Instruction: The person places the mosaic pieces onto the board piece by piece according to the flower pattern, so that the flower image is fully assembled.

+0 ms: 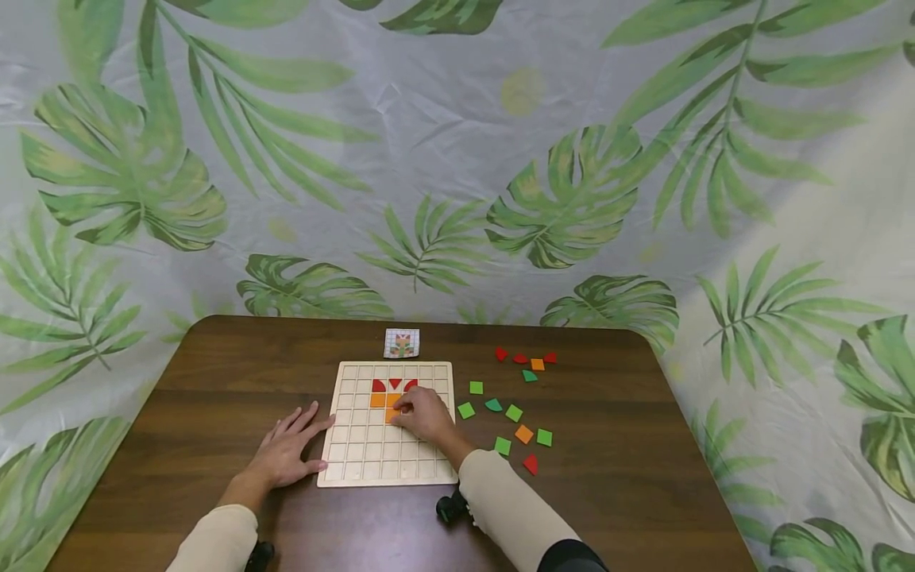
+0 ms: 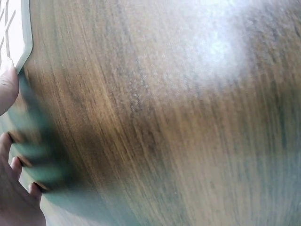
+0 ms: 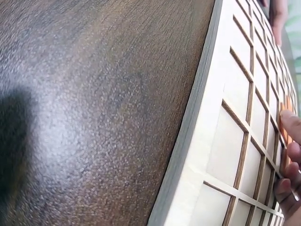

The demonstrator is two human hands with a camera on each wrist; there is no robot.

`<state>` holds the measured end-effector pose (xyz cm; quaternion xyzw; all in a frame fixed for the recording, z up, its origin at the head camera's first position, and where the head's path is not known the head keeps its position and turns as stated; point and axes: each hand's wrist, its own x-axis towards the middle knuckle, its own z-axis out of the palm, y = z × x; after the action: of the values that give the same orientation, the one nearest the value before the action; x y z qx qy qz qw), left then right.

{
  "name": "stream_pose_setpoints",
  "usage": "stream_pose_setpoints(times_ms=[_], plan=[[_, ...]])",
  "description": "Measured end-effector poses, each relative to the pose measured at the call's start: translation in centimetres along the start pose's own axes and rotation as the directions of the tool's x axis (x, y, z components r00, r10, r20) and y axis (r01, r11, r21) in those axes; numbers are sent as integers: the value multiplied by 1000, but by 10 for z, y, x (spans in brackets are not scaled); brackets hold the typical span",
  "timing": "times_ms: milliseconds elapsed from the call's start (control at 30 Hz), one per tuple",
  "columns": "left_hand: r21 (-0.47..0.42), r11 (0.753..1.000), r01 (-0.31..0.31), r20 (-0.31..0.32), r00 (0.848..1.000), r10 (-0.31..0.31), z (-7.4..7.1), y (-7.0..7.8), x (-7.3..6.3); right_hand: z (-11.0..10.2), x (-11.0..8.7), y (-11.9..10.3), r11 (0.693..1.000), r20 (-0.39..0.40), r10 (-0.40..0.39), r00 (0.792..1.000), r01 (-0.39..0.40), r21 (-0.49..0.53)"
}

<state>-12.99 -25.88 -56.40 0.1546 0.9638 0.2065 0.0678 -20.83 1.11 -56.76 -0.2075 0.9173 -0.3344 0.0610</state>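
Observation:
A pale wooden grid board lies on the table. Red pieces form a row near its top, among them a red quarter-round and a red triangle; orange square tiles sit beneath them. My left hand rests with spread fingers at the board's left edge, its thumb touching the rim. Over the board, my right hand pinches an orange square tile at the lower orange spot. In the right wrist view, the thumb lies against orange; the tile is partly hidden.
A small pattern card lies behind the board. To the right are scattered loose pieces: green squares, orange squares, dark green quarter-rounds and red pieces. A leaf-print cloth hangs behind the brown table.

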Motion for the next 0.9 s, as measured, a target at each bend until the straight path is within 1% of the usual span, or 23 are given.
stream_pose_setpoints(times_ms=[233, 400, 533, 667, 800, 900], plan=[[0, 1000, -2, -2, 1000, 2, 0, 2, 0, -3, -3, 2, 1000, -7, -11, 1000, 11, 12], [-4, 1000, -2, 1, 1000, 2, -1, 1, 0, -11, -7, 8, 999, -38, -16, 999, 18, 46], [-3, 1000, -2, 11, 1000, 2, -1, 1, -1, -21, -14, 20, 996, -54, -1, 999, 7, 93], [-7, 1000, -3, 3, 1000, 3, -2, 1, -1, -32, -20, 34, 993, -71, 4, 997, 4, 121], [-14, 1000, -2, 3, 1000, 2, -1, 0, -1, -45, -27, 48, 991, -103, 14, 995, 0, 132], [-11, 1000, -13, -4, 1000, 13, 0, 0, 0, -54, -33, 60, 992, -135, 23, 991, -6, 124]])
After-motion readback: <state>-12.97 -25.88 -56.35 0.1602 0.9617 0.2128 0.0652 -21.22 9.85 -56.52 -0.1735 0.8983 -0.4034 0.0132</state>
